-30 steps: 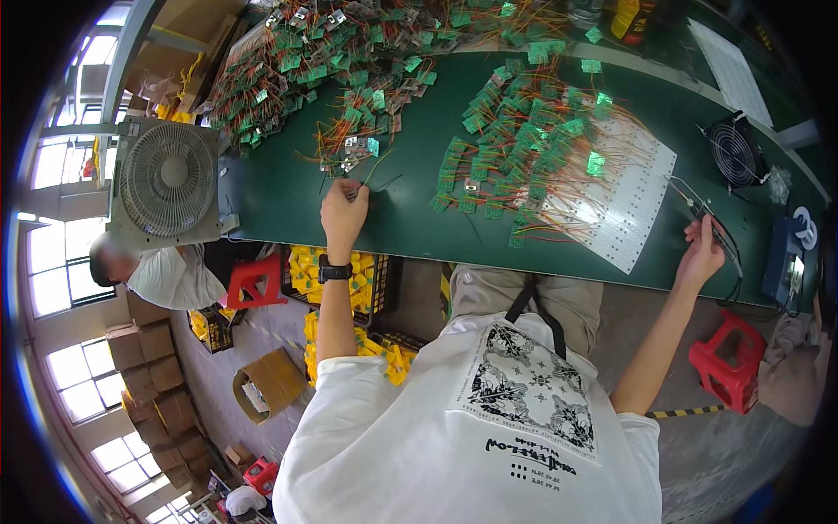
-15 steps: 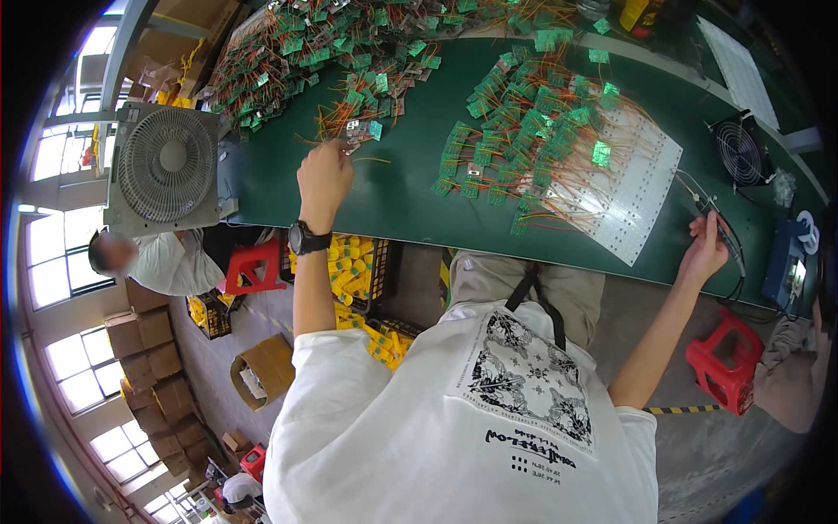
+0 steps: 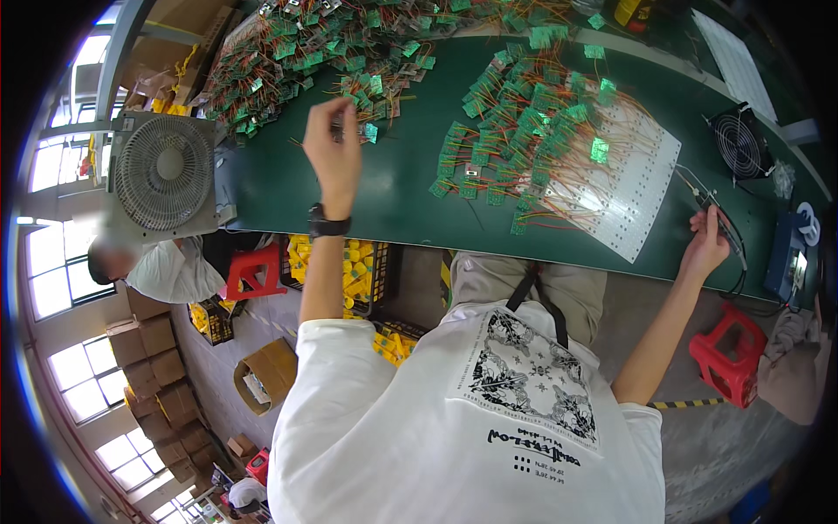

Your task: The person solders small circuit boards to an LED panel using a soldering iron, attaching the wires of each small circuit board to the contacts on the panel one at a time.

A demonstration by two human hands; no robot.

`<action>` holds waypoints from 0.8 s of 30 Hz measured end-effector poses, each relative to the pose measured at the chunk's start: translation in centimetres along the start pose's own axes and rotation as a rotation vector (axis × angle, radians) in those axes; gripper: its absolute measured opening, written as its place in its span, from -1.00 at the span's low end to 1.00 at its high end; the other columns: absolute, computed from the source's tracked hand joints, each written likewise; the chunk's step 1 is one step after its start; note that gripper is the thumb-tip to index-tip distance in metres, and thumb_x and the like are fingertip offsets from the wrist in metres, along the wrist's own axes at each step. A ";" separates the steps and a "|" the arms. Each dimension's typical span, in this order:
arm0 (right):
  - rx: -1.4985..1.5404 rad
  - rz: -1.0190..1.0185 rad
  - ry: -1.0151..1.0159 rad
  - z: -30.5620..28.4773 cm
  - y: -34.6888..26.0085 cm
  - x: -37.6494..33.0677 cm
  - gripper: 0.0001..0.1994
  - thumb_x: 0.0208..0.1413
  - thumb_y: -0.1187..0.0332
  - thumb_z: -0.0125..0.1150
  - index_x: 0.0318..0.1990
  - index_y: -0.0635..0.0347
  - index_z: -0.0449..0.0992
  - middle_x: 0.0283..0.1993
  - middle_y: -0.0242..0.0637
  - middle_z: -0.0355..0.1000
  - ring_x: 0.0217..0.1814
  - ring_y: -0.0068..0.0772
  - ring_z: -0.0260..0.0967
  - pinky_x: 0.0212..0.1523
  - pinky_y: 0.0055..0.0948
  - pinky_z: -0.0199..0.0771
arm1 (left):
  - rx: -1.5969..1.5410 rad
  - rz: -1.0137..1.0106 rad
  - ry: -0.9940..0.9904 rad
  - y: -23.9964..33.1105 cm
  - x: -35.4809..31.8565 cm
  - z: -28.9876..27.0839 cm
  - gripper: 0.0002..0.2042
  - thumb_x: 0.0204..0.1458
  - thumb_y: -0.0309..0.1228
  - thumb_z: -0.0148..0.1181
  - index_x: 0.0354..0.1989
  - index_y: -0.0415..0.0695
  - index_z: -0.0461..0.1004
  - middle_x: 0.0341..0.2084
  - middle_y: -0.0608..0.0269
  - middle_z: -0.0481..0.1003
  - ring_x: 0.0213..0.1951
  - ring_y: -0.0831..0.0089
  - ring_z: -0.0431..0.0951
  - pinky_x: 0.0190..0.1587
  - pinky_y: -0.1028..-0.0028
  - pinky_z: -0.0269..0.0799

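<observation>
My left hand (image 3: 334, 153), a dark watch on its wrist, is over the left part of the green table. Its fingers are curled together beside a small heap of green circuit boards (image 3: 371, 133) with red and yellow wires. What lies between the fingertips is hidden. At the right, my right hand (image 3: 705, 249) is closed around a soldering iron (image 3: 731, 234), its thin tip pointing up and left. Left of the iron, rows of wired green circuit boards (image 3: 524, 131) lie partly on a white perforated board (image 3: 642, 188).
A large pile of wired boards (image 3: 288, 61) covers the far left. A box fan (image 3: 166, 175) stands at the left edge, a small black fan (image 3: 740, 144) and a blue unit with a white reel (image 3: 790, 258) at the right. Below are yellow parts in a black crate (image 3: 381, 266).
My left hand has lifted and turned, shifting slightly away from me at the small heap. A loose yellow wire beside it is no longer seen. My right hand stays nearly still with the iron.
</observation>
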State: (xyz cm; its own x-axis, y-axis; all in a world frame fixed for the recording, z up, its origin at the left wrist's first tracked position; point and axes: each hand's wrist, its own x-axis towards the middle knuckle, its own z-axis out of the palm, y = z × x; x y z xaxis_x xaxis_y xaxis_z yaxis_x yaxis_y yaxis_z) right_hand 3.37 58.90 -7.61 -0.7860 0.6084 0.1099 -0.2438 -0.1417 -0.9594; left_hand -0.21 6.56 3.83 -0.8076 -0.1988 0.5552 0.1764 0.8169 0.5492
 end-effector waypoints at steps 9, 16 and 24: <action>-0.009 -0.003 -0.004 0.2 0.3 0.1 -0.82 0.07 0.47 0.17 -0.21 0.40 0.45 -0.45 -0.20 0.45 -0.53 -0.51 0.36 -0.51 -0.63 0.28 | 0.004 0.130 -0.124 -3.2 -9.6 2.3 -0.82 -0.16 -0.62 0.25 -0.31 -0.20 0.51 -0.38 0.18 0.50 -0.36 0.25 0.49 -0.28 0.38 0.39; -0.023 -0.024 -0.012 -0.1 0.5 0.3 -0.81 0.07 0.48 0.16 -0.20 0.43 0.43 -0.45 -0.18 0.45 -0.51 -0.50 0.36 -0.51 -0.63 0.29 | 0.159 -0.012 0.276 -1.2 -12.4 0.5 -0.77 -0.20 -0.63 0.30 -0.33 -0.27 0.44 -0.32 0.11 0.44 -0.37 0.28 0.43 -0.32 0.41 0.35; -0.037 -0.002 0.023 -0.3 0.6 0.3 -0.80 0.07 0.47 0.17 -0.20 0.44 0.43 -0.46 -0.18 0.45 -0.51 -0.49 0.37 -0.50 -0.63 0.29 | 0.240 -0.491 -0.090 -0.6 -13.8 0.6 -0.79 -0.10 -0.33 0.28 -0.45 -0.20 0.44 -0.68 0.31 0.36 -0.57 0.37 0.34 -0.42 0.38 0.28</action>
State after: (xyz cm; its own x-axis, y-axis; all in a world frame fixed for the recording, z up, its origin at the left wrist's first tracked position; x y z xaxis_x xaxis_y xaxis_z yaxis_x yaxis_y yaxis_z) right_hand 3.17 59.18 -8.22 -0.7724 0.6262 0.1066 -0.2243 -0.1119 -0.9681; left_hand 10.44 9.15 -4.53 -0.8093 -0.5492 0.2083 -0.3581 0.7424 0.5662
